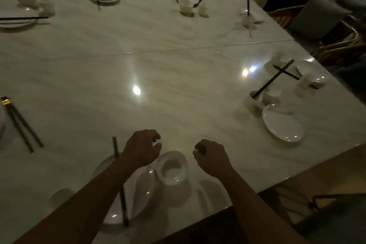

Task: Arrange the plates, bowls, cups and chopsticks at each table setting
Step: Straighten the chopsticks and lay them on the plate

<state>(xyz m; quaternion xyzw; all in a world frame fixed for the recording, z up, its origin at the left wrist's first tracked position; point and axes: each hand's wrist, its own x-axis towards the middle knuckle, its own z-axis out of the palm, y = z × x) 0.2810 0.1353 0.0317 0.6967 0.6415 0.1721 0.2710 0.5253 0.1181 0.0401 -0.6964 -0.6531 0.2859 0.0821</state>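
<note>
At the near edge of the marble table (178, 77) a white bowl (174, 168) leans tilted on the rim of a white plate (136, 200). A dark chopstick (119, 180) lies across that plate, partly hidden under my left forearm. My left hand (141, 147) hovers just left of the bowl with fingers loosely curled, holding nothing. My right hand (210, 154) hangs just right of the bowl, fingers curled, nothing in it. A small white cup (59, 197) stands left of the plate.
Other settings ring the table: a plate (282, 124), cups and crossed chopsticks (277, 77) at the right, a chopstick pair (21, 125) at the left, bowls, saucers and cups along the far edge. Chairs (320, 16) stand at the right. The light is dim.
</note>
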